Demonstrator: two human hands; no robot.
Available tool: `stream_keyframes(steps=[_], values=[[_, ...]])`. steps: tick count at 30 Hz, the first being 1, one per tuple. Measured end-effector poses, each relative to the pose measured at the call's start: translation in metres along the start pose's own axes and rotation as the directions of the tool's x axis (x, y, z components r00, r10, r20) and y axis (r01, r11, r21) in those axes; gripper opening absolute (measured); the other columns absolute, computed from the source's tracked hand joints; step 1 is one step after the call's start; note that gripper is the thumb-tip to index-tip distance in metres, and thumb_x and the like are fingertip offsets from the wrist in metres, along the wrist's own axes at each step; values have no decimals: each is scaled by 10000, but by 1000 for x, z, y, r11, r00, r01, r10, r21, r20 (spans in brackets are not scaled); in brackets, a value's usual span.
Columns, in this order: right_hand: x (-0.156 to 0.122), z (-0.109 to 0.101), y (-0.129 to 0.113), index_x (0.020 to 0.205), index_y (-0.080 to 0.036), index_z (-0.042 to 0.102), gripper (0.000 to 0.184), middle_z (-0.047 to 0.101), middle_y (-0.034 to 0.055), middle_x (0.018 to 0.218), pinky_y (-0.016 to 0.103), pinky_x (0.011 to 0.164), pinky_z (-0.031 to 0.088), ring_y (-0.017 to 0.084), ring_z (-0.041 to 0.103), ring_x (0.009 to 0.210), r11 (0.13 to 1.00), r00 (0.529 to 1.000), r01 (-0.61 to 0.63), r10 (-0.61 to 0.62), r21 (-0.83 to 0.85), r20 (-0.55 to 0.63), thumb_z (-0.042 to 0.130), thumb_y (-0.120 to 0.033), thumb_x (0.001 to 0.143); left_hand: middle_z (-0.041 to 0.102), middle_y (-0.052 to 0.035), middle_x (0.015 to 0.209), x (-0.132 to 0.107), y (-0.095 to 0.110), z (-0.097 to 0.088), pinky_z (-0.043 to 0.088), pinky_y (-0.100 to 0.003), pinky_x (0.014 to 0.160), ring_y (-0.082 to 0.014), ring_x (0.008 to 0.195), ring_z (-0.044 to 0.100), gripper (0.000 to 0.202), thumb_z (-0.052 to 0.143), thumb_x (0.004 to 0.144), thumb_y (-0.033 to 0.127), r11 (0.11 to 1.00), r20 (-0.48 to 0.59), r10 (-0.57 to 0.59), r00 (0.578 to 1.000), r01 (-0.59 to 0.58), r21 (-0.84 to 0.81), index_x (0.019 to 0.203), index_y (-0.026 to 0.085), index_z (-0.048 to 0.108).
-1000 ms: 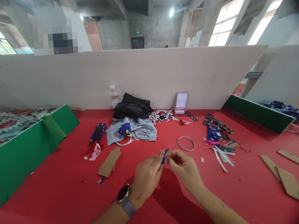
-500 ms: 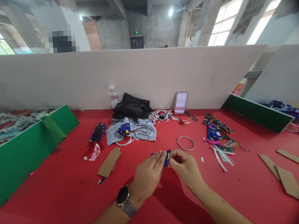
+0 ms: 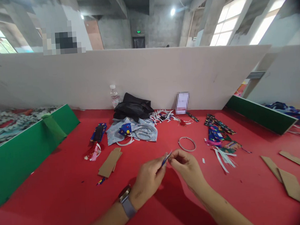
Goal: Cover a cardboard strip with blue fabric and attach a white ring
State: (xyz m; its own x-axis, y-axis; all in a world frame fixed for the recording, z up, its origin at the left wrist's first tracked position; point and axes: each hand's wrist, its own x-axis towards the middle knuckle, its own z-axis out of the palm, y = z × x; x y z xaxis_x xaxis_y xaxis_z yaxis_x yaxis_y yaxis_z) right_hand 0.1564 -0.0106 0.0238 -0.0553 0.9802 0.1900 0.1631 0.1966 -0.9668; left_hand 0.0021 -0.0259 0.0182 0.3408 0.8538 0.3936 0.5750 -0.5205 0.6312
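My left hand [image 3: 150, 174], with a watch [image 3: 126, 200] on its wrist, is closed around a small blue patterned fabric piece [image 3: 164, 160], seen nearly edge-on. A pale strip shows at the piece's upper tip. My right hand [image 3: 186, 164] pinches the near right end of the same piece, thumb against forefinger; the exact spot between those fingertips is hidden. Both hands are raised a little over the red table [image 3: 169, 214]. Just beyond them lies a pale ring [image 3: 187, 150], like a thin hoop, touched by neither hand.
To the left are cardboard strips [image 3: 110, 162] and a tasselled fabric item [image 3: 98, 133]. Behind lie a light blue cloth [image 3: 110, 135], a black bag [image 3: 133, 107] and a bottle [image 3: 115, 97]. Patterned fabric strips [image 3: 215, 133] sit right; green bin walls [image 3: 263, 115] flank the table.
My left hand has rolled, turning the blue fabric piece from its flat face to nearly edge-on. My right hand stays pinched at its end.
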Motion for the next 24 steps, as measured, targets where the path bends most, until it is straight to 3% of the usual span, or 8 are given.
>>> stream_keyframes(steps=[4, 8, 12, 15, 18, 21, 24], values=[[0, 0, -1, 655, -178, 569, 53, 582, -10, 624, 230, 582, 397, 118, 498, 595, 995, 999, -21, 18, 94, 29, 557, -182, 706, 688, -41, 744, 3, 5, -3, 412, -202, 578, -142, 648, 615, 279, 421, 892, 290, 989, 24, -108, 994, 110, -99, 882, 145, 659], [1, 0, 1, 668, -182, 561, 61, 575, -9, 644, 235, 592, 414, 120, 512, 607, 981, 997, -58, 48, 182, 61, 575, -212, 719, 636, -11, 630, 3, 5, -4, 361, -182, 508, -115, 560, 551, 343, 416, 884, 372, 957, 54, -185, 981, 192, -217, 783, 132, 640], [1, 3, 2, 686, -182, 562, 120, 556, -12, 645, 238, 582, 413, 118, 500, 603, 979, 995, -77, 64, 190, 74, 609, -283, 730, 636, -14, 646, 4, 1, -3, 378, -183, 518, -122, 573, 553, 343, 431, 869, 397, 908, 65, -255, 965, 262, -327, 790, 129, 631], [2, 4, 4, 733, -185, 563, 142, 548, -8, 672, 242, 589, 416, 123, 499, 623, 987, 999, -42, 41, 153, 9, 624, -313, 736, 645, -20, 651, 4, 0, -2, 393, -192, 530, -138, 592, 572, 349, 438, 861, 416, 882, 81, -287, 955, 296, -365, 789, 132, 627], [3, 3, 5, 883, -199, 585, 195, 562, 8, 756, 251, 612, 427, 138, 511, 673, 996, 999, -9, 13, 92, -37, 638, -312, 733, 652, -28, 672, 4, 0, -2, 403, -201, 534, -148, 597, 574, 371, 442, 853, 447, 855, 106, -310, 945, 326, -403, 822, 130, 632], [3, 1, 2, 1072, -222, 581, 349, 591, 37, 880, 270, 670, 439, 162, 533, 765, 998, 1000, 3, -4, 65, 10, 629, -309, 737, 668, -42, 777, 5, 1, -4, 426, -211, 588, -159, 672, 583, 388, 445, 852, 456, 823, 156, -268, 951, 310, -477, 931, 129, 638], [2, 0, -3, 993, -221, 621, 258, 602, 37, 888, 276, 698, 435, 168, 538, 794, 989, 993, -42, 27, 140, 111, 608, -310, 751, 653, -41, 795, 6, 3, -7, 416, -207, 600, -155, 692, 562, 403, 448, 851, 456, 816, 189, -229, 955, 294, -498, 972, 119, 632]])
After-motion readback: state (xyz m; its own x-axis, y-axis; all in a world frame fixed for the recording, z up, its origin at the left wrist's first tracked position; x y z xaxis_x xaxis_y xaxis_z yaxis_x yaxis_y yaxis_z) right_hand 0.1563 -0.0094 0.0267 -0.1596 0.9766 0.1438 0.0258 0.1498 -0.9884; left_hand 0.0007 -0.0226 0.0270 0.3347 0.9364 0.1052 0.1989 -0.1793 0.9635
